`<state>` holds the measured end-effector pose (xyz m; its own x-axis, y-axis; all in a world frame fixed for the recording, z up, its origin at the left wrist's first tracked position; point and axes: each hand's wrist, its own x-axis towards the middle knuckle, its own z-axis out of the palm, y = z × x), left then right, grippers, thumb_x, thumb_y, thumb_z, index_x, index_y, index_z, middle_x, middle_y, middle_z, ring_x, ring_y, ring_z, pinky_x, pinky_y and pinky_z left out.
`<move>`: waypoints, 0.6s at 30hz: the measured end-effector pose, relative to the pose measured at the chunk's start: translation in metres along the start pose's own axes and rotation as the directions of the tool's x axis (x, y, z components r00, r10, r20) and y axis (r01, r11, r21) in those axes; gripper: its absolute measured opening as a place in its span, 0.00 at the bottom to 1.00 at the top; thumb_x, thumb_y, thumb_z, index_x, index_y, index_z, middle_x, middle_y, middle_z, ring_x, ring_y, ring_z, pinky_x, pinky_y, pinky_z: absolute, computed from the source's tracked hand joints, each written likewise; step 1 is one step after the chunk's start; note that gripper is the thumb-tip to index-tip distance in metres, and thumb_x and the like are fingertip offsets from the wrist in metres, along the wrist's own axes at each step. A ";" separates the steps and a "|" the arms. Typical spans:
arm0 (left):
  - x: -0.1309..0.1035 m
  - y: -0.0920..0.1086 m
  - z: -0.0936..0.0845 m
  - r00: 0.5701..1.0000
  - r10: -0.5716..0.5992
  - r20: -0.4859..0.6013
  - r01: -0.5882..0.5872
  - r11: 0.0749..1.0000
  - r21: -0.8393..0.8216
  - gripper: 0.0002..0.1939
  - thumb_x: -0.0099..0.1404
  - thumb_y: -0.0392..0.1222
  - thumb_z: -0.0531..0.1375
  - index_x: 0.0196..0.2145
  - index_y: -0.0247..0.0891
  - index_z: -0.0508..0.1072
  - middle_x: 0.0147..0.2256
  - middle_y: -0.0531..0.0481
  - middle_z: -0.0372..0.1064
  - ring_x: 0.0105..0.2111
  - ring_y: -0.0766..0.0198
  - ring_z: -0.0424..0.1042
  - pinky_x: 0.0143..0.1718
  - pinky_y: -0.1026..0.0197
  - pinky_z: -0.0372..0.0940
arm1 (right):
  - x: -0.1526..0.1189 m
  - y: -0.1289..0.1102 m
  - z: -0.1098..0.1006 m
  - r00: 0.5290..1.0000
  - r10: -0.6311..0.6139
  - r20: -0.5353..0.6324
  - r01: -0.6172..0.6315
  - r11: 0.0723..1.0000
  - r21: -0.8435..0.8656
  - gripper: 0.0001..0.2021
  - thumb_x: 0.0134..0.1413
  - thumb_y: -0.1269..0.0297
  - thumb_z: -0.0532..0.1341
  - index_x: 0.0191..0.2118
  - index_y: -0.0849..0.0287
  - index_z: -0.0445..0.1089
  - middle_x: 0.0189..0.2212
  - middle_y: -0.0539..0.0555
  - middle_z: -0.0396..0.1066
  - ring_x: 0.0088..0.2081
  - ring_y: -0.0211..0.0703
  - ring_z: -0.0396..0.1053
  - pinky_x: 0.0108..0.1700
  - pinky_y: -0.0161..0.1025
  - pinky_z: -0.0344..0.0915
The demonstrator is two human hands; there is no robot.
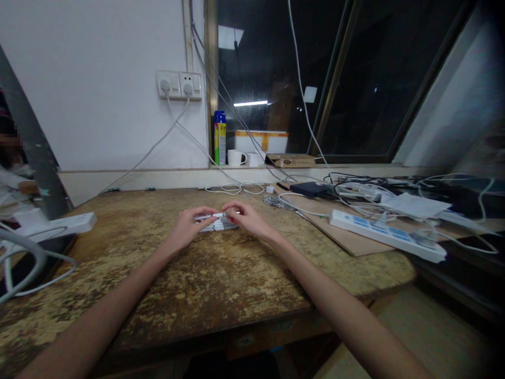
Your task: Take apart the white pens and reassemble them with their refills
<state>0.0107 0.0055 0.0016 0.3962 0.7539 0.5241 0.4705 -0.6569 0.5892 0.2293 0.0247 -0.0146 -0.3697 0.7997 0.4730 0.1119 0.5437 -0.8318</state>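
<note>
Both arms reach forward over a worn wooden table (pixel 221 279). My left hand (pixel 188 223) has its thumb and fingers closed on the left end of a slim white pen (pixel 215 216). At the pen's other end, the fingers of my right hand (pixel 244 217) are pinched together. Just below and between the hands lies a row of several similar white pens (pixel 221 226), side by side on the tabletop. My fingers cover parts of the row's ends, and the pens' fine details are too small to make out.
To the right, a white power strip (pixel 386 234) and tangled cables lie on a brown board (pixel 347 239). Another power strip (pixel 81 223) sits at the left. A white mug (pixel 235 158) and a spray can (pixel 220 138) stand on the windowsill. Part of a person (pixel 11 142) shows far left.
</note>
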 end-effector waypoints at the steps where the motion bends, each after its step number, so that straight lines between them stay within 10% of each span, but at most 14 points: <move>1: 0.000 0.000 0.000 1.000 0.002 0.005 -0.002 1.000 0.000 0.15 0.68 0.53 0.60 0.45 0.43 0.81 0.45 0.48 0.80 0.46 0.53 0.76 0.51 0.54 0.66 | 0.000 0.000 0.000 1.000 0.008 0.014 -0.008 1.000 0.008 0.12 0.62 0.57 0.58 0.43 0.59 0.73 0.24 0.48 0.65 0.27 0.38 0.62 0.30 0.35 0.57; 18: 0.002 -0.005 -0.002 1.000 -0.016 0.010 0.016 1.000 0.024 0.17 0.67 0.54 0.60 0.43 0.42 0.81 0.42 0.48 0.80 0.43 0.53 0.76 0.48 0.56 0.65 | -0.002 -0.003 -0.001 0.999 -0.038 0.022 0.038 0.999 -0.027 0.14 0.64 0.54 0.58 0.44 0.59 0.73 0.28 0.49 0.66 0.30 0.39 0.61 0.32 0.35 0.55</move>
<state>0.0074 0.0103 0.0007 0.3962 0.7645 0.5085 0.4959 -0.6442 0.5823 0.2306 0.0213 -0.0128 -0.3939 0.7730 0.4973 0.1225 0.5804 -0.8051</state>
